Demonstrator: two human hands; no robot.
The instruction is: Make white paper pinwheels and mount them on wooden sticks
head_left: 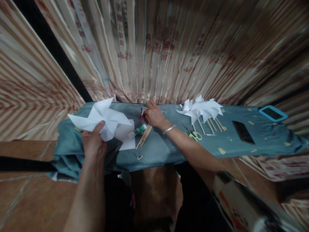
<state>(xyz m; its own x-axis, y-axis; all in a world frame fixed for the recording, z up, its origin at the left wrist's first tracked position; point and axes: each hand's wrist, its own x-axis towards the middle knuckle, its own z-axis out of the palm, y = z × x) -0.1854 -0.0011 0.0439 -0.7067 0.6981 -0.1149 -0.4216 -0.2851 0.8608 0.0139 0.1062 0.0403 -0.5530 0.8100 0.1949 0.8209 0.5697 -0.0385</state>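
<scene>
So the left hand (93,141) had a white paper pinwheel (103,116) pinched between thumb and fingers, up and to the left of the green-labelled glue stick (140,129). The two hands were well apart. The right hand (154,114) was just behind the glue stick, fingers bent down over some small red thing (142,114), but the fingers hid most of it, so I honestly couldn't tell if they were gripping it or only touching it. There was a silver bracelet (169,129) on that wrist. The glue stick lay on its side with its clear cap end over some white paper sheets (127,145), which sat mostly to its left. A loose bunch of thin wooden sticks (145,137) lay right beside it, on its right. Further right of the glue stick were scissors (196,136) with light green handles, and past those, a bit further back, a row of overlapping white pinwheels (202,108) with their sticks pointing toward the person. A black smartphone (243,132) and a blue-framed tablet (273,113) were way off to its right. All of it was on a worktop (164,148) draped in teal cloth, with a pleated, printed curtain (156,48) hanging behind the glue stick.
</scene>
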